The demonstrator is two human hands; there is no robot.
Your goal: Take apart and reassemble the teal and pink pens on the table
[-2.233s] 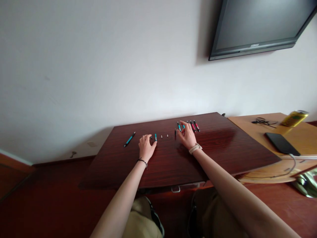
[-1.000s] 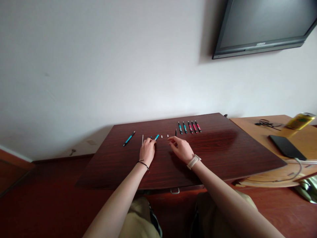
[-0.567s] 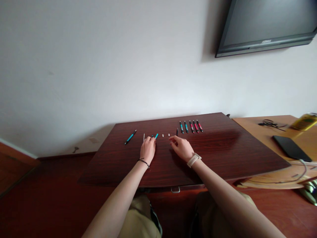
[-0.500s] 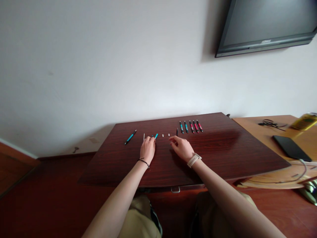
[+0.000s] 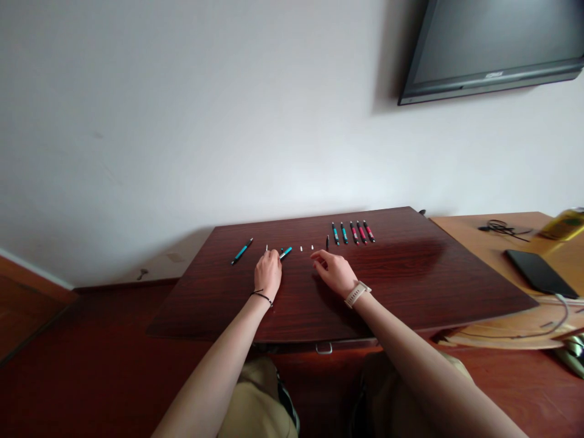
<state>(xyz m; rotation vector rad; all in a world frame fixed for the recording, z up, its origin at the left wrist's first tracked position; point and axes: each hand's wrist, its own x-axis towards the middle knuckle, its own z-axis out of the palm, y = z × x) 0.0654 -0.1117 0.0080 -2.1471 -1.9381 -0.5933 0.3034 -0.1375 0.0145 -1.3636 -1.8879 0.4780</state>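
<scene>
My left hand (image 5: 268, 272) rests low over the table with its fingers together. A light-blue pen barrel (image 5: 286, 252) sticks out to the right from its fingertips, slanting up and away. Just beyond the fingers, a thin white piece (image 5: 267, 247) and a tiny dark piece (image 5: 281, 249) show in part. My right hand (image 5: 335, 271) hovers over the table, loosely curled, thumb and fingers apart, holding nothing. Two small white pieces (image 5: 301, 249) lie between the hands. A slim black part (image 5: 327, 242) is just past the right fingers.
A blue-and-black pen (image 5: 242, 250) lies at the left. Two blue pens (image 5: 336, 233) and three pink pens (image 5: 362, 232) form a row at the back right. On the adjoining lighter table are a black phone-like slab (image 5: 541, 272), a dark cable (image 5: 502, 227) and a yellow can (image 5: 563, 225).
My left hand has shifted slightly left. The near end of the blue barrel has swung left with it, so the barrel slants more. The right hand has stayed in place.
</scene>
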